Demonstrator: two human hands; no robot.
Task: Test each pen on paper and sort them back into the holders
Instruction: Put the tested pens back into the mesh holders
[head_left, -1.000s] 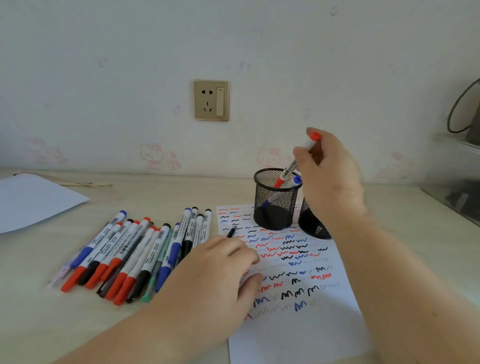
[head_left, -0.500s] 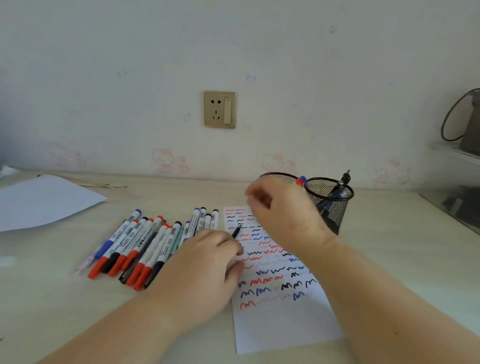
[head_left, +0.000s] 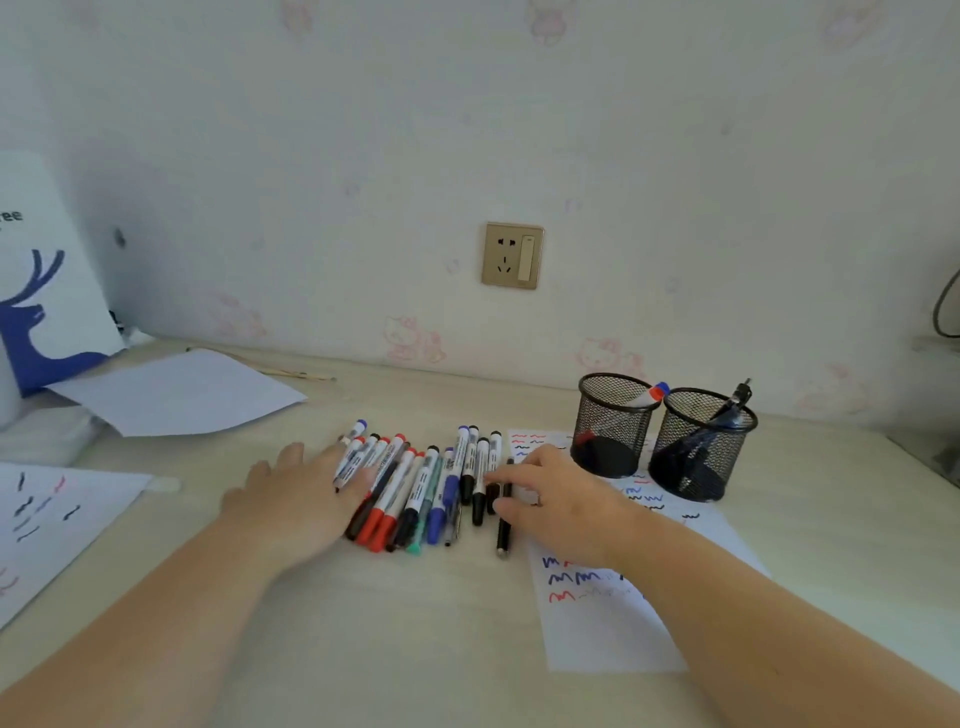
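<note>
- Spreading across the pale tabletop (head_left: 415, 623), a scribbled test paper (head_left: 613, 623) lies under two mesh holders (head_left: 613, 423).
- Left hand (head_left: 291, 499) rests flat, fingers straight, on the marker row (head_left: 415, 493).
- Right hand (head_left: 556, 493), fingers loosely bent, touches a black pen (head_left: 505, 525).
</note>
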